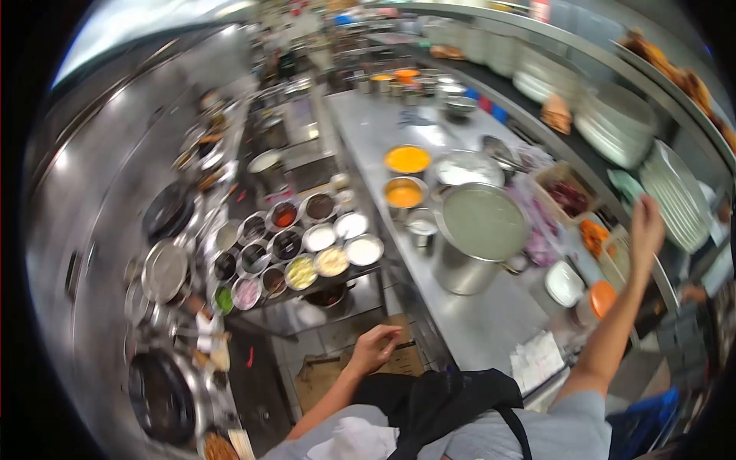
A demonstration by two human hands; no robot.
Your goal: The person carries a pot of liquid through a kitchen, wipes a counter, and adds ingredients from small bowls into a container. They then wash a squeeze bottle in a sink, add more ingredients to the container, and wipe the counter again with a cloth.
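Note:
My left hand (376, 347) hovers in front of my apron, above the floor beside the steel table's edge; its fingers are drawn together, and I cannot make out anything in them. My right hand (646, 227) is raised at the shelf on the right, beside a stack of white plates (675, 198). A pale green cloth (627, 184) lies just past its fingertips; whether they touch it is unclear. The right fingers are blurred. Between my arms, on the steel table (491, 314), stands a large pot (483, 222) of cloudy liquid.
Two containers of orange liquid (407, 159) stand behind the pot. Left are several seasoning bowls (285, 215) and black woks (161, 395). Near my right arm are an orange-lidded container (602, 299), a white dish (564, 284) and paper (537, 362). A shelf with plates overhangs the table.

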